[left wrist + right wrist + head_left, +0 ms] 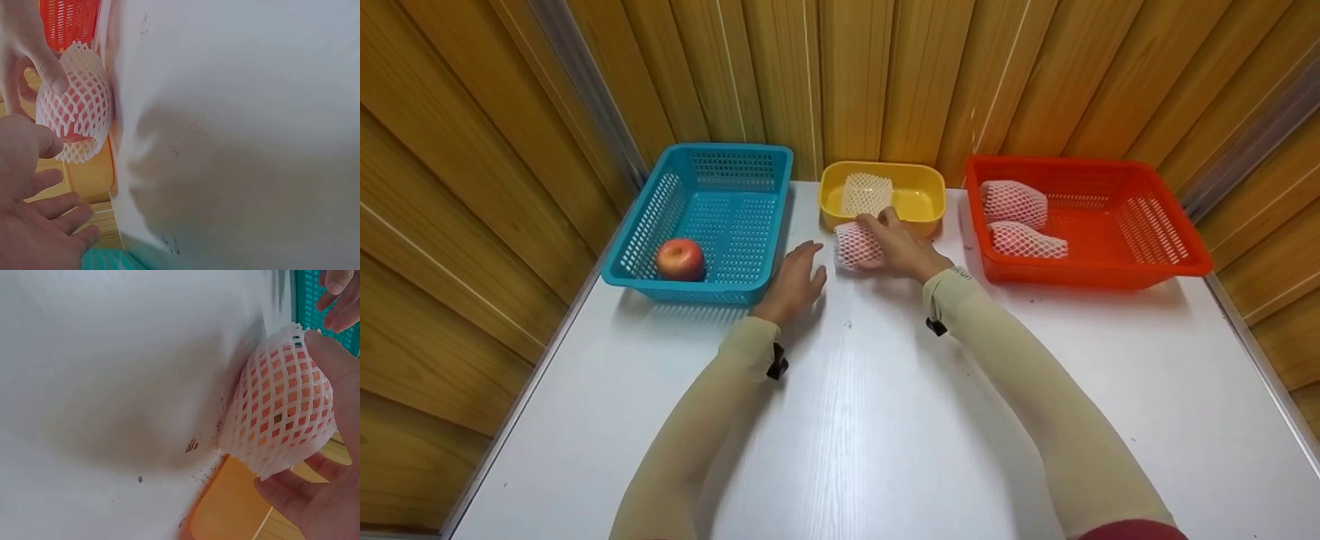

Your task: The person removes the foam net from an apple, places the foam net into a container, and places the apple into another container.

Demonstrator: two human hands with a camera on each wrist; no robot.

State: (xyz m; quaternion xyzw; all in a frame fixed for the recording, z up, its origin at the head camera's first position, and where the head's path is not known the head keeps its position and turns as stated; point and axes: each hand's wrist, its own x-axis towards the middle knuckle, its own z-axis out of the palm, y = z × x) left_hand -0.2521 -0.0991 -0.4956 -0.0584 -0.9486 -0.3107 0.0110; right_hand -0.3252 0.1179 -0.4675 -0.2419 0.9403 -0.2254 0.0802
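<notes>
A red apple in a white foam net sleeve (856, 246) sits on the white table in front of the yellow basket (919, 208). My right hand (906, 247) grips it, thumb on one side and fingers on the other, as the right wrist view shows the netted apple (284, 396) close up. To its left, my left hand (793, 285) is apart from the apple, fingers spread and holding nothing; the left wrist view shows the hand (39, 208) with its palm turned toward the fruit. Another foam net (867, 193) lies in the yellow basket.
A blue basket (735, 287) at left holds one bare apple (680, 259). At right, a red basket (1099, 271) holds two foam-netted fruits, one at the back (1014, 204) and one nearer (1026, 241). Wooden panels (855, 75) stand behind the baskets.
</notes>
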